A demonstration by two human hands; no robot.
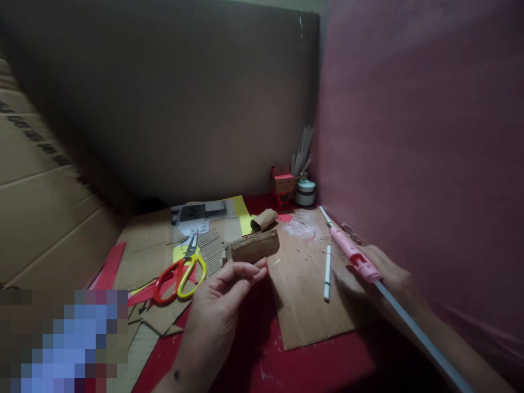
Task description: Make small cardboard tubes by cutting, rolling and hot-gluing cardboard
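My left hand (229, 300) pinches a small folded cardboard piece (256, 246) by its lower edge, above the table. Glossy streaks run along that piece's upper edge. On the right, my right hand (388, 273) is wrapped round a pink glue gun (355, 255), its fingers mostly hidden behind it. A long, pale glue stick (421, 333) sticks out of the gun's back end. Just left of the gun, a slim white rod with dark bands (327, 273) lies on a brown board (303, 322). A curled cardboard roll (264, 220) rests beyond the held piece.
Scissors with red and yellow handles (180, 275) lie left, among corrugated cardboard (212, 251) and red paper scraps. A printed sheet (196, 215) is behind them. At the back stand a small cardboard figure (282, 185) and a lidded jar (305, 194). A pink wall (421, 153) borders the right.
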